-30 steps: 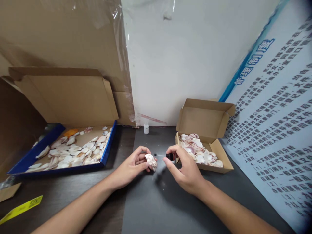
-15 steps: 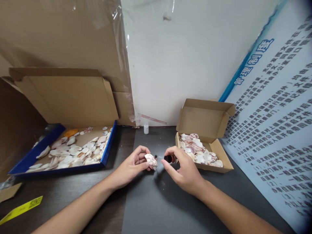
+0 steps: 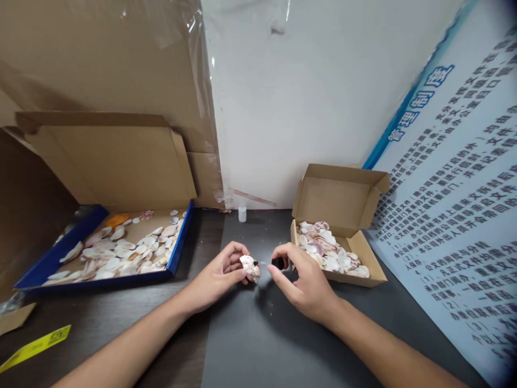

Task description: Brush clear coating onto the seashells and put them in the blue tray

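Observation:
My left hand (image 3: 223,272) is closed around a seashell (image 3: 249,268), white with reddish-brown speckles, between thumb and fingers. In my right hand (image 3: 304,277) is a small brush with a black cap (image 3: 278,263), pinched between thumb and fingertips. The brush's thin pale stem points left, and its dark tip (image 3: 256,263) is at the right edge of the shell, seemingly touching it. Both hands are just above a dark grey mat (image 3: 242,334). A small white bottle (image 3: 242,214) stands upright on the mat behind them.
On the left, an open blue-sided cardboard box (image 3: 100,278) holds many shells. A smaller open brown box (image 3: 374,275) at right holds more shells. A yellow label strip (image 3: 36,347) lies front left. A wall (image 3: 331,97) and a printed poster (image 3: 452,205) bound the table.
The brush tip has shifted slightly left and down, onto the shell's edge. My right hand has moved slightly left. My left hand still holds the shell in place.

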